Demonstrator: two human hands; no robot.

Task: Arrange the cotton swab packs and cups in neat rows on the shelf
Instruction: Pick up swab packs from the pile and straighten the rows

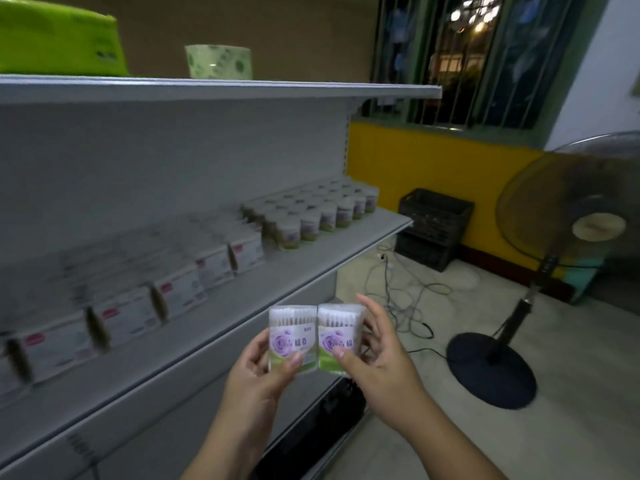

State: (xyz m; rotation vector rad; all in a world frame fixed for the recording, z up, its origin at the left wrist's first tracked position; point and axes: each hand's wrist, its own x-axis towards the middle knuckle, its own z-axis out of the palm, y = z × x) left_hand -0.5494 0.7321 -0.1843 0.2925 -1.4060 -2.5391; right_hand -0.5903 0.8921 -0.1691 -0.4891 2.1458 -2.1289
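As my left hand (263, 372) curls round the left swab pack (292, 336), thumb on its lower front and fingers behind, my right hand (377, 362) does the same on the right swab pack (339, 336): thumb on the front, fingers wrapped round the right side, one fingertip sticking up past the top. Both hands are partly closed and gripping, neither is free. The packs are upright, labels facing me, touching edge to edge. They're in the air just in front of the shelf (242, 306) lip, not on it. On the shelf itself, the cups (311, 216) stand in a tidy block of rows at the far right end, looks done to me. White packs (180, 289) with pink labels run in rows along the left and middle. They're blurred, so I can't judge how straight. The front strip of the shelf is bare. My read: mostly arranged, with these two packs not yet placed. Whether more stock waits out of view, I can't tell. A standing fan (568, 216) and a dark crate (433, 226) sit beyond.
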